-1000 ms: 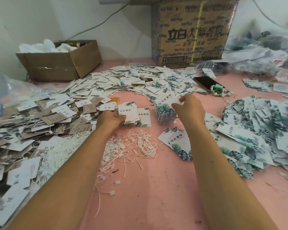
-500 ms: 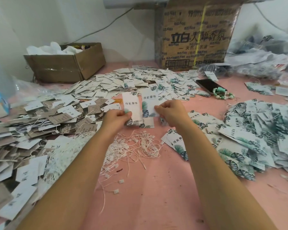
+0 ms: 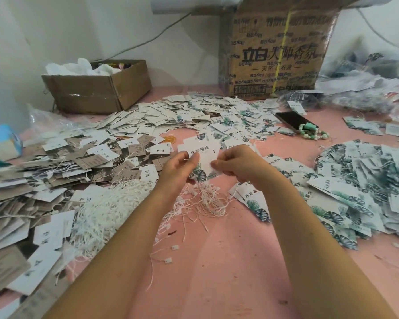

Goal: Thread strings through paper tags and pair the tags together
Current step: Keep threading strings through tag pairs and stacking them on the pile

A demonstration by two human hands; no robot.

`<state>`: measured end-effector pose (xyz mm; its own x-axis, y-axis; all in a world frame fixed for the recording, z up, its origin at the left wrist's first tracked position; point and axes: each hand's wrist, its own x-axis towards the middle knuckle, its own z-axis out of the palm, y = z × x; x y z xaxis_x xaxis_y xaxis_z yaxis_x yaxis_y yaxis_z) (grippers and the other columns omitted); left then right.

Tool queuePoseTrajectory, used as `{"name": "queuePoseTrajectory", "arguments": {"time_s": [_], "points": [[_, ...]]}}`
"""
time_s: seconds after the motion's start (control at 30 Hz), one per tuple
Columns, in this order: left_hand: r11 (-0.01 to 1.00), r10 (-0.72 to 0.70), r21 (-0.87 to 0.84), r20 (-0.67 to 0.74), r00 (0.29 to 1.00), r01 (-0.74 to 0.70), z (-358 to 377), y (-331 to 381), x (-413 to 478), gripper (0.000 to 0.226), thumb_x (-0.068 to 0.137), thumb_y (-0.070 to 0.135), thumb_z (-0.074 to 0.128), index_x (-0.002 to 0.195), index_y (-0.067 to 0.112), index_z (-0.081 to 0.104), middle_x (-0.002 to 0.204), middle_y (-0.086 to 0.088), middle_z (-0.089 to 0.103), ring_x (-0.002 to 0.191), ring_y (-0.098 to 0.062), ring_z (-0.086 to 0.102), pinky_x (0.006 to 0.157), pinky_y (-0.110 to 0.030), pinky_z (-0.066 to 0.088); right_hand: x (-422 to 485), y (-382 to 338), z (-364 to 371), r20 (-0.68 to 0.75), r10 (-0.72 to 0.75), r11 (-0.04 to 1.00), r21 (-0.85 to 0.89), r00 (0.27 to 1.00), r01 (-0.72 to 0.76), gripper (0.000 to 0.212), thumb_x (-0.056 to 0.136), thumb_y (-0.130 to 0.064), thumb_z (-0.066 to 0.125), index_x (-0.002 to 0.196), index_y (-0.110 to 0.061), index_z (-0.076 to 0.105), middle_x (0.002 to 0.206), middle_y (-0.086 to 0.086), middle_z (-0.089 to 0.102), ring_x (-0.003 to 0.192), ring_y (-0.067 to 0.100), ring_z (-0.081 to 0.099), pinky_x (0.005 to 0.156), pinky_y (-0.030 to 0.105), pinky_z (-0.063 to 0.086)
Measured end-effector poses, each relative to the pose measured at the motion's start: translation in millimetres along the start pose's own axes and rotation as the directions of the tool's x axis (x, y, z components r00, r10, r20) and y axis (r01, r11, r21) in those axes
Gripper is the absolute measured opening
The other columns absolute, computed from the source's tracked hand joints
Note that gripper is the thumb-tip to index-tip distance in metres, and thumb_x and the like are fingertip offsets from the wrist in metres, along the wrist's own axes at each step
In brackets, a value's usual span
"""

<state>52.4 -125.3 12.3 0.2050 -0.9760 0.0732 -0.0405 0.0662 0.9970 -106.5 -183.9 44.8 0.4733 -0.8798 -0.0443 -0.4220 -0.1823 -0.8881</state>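
Leaf-print paper tags [image 3: 203, 157] pinched by left grip [image 3: 179, 168] and right grip [image 3: 237, 163], raised over counter [image 3: 217, 261] centre. Best to square edges, align holes, then take one string from string pile [image 3: 203, 201] just below.

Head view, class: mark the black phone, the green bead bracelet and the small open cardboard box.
black phone [image 3: 290, 120], head view, on its dark screen.
green bead bracelet [image 3: 314, 136], head view, on a near bead.
small open cardboard box [image 3: 85, 96], head view, on its taped front wall.
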Motion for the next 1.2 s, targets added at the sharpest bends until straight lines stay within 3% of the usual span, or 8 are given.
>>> {"name": "queuePoseTrajectory", "arguments": {"time_s": [0.13, 0.23, 0.4, 0.5, 0.63, 0.8, 1.07, 1.2], "points": [[0.986, 0.085, -0.134, -0.131, 0.988, -0.102, -0.5, 7.6, 3.3, 0.011, 0.092, 0.014, 0.056, 0.103, 0.013, 0.059, 0.079, 0.01, 0.07, 0.076, -0.01, 0.065, 0.064, -0.026, 0.055, -2.0, -6.0, 0.3, 0.05, -0.03, 0.997, -0.068, 0.998, 0.034, 0.024, 0.08, -0.024, 0.072, 0.06, -0.015, 0.061, 0.043, -0.008, 0.05, 0.038, 0.008, 0.034, 0.037, 0.017, 0.027], [0.982, 0.122, -0.129, -0.136, 0.983, -0.139, -3.3, 11.1, 2.6, 0.01, 0.091, 0.007, 0.058, 0.097, 0.014, 0.061, 0.075, 0.011, 0.072, 0.07, -0.005, 0.066, 0.061, -0.026, 0.057, -1.8, -10.0, -0.7, 0.018, -0.057, 0.998, -0.039, 0.998, 0.058, 0.021, 0.079, -0.024, 0.072, 0.062, -0.017, 0.063, 0.04, -0.009, 0.05, 0.037, 0.007, 0.034, 0.035, 0.016, 0.026], [0.987, 0.098, -0.111, -0.127, 0.987, -0.112, -2.8, 11.7, 0.9, 0.011, 0.086, 0.012, 0.065, 0.081, 0.012, 0.055, 0.065, 0.006, 0.065, 0.059, -0.007, 0.063, 0.055, -0.026, 0.054, -4.9, -14.3, -3.3, 0.016, -0.072, 0.992, -0.101, 0.997, 0.073, 0.02, 0.081, -0.026, 0.07, 0.064, -0.016, 0.064, 0.041, -0.011, 0.053, 0.036, 0.005, 0.036, 0.035, 0.014, 0.028], [0.982, 0.08, -0.166, -0.067, 0.995, -0.09, -2.3, 12.7, 0.0, 0.005, 0.088, 0.013, 0.063, 0.09, 0.017, 0.061, 0.074, 0.006, 0.071, 0.065, -0.009, 0.067, 0.053, -0.026, 0.053, -6.3, -15.4, -2.7, 0.027, -0.064, 0.993, -0.093, 0.998, 0.066, 0.02, 0.085, -0.023, 0.066, 0.067, -0.015, 0.062, 0.041, -0.012, 0.052, 0.037, 0.004, 0.036, 0.035, 0.015, 0.027], [0.973, 0.103, -0.207, -0.013, 0.995, -0.103, -2.9, 15.3, -2.2, 0.026, 0.088, 0.009, 0.062, 0.101, 0.029, 0.054, 0.087, 0.006, 0.072, 0.074, -0.014, 0.07, 0.052, -0.03, 0.054, -7.7, -17.9, -3.0, 0.027, -0.064, 0.997, -0.035, 0.998, 0.065, 0.021, 0.087, -0.021, 0.063, 0.067, -0.016, 0.059, 0.041, -0.012, 0.051, 0.036, 0.002, 0.035, 0.036, 0.017, 0.026], [0.991, 0.106, -0.083, -0.017, 0.994, -0.107, -1.6, 14.9, -4.1, 0.013, 0.091, 0.017, 0.059, 0.094, 0.029, 0.057, 0.07, 0.011, 0.068, 0.061, -0.01, 0.067, 0.043, -0.027, 0.05, -9.2, -19.1, -2.7, -0.001, -0.068, 0.997, -0.022, 0.998, 0.068, 0.022, 0.087, -0.02, 0.063, 0.066, -0.014, 0.059, 0.043, -0.01, 0.052, 0.042, 0.009, 0.035, 0.039, 0.019, 0.027], [0.993, 0.114, -0.032, -0.049, 0.992, -0.116, -0.2, 15.8, -4.5, 0.008, 0.088, 0.015, 0.063, 0.081, 0.017, 0.067, 0.065, 0.008, 0.069, 0.061, -0.006, 0.064, 0.059, -0.026, 0.052, -13.1, -23.4, -8.3, -0.072, -0.09, 0.99, -0.113, 0.993, 0.082, 0.015, 0.084, -0.024, 0.067, 0.072, -0.015, 0.068, 0.044, -0.01, 0.056, 0.038, 0.004, 0.037, 0.036, 0.014, 0.032], [0.989, 0.143, -0.042, -0.039, 0.989, -0.145, 0.4, 17.6, -5.7, 0.016, 0.087, 0.008, 0.063, 0.091, 0.024, 0.065, 0.075, 0.011, 0.072, 0.071, -0.004, 0.067, 0.059, -0.021, 0.054, -15.5, -29.6, -14.4, -0.15, -0.162, 0.974, -0.182, 0.975, 0.134, 0.016, 0.09, -0.01, 0.056, 0.094, -0.012, 0.072, 0.064, -0.004, 0.06, 0.039, -0.003, 0.044, 0.039, 0.007, 0.033]]}}
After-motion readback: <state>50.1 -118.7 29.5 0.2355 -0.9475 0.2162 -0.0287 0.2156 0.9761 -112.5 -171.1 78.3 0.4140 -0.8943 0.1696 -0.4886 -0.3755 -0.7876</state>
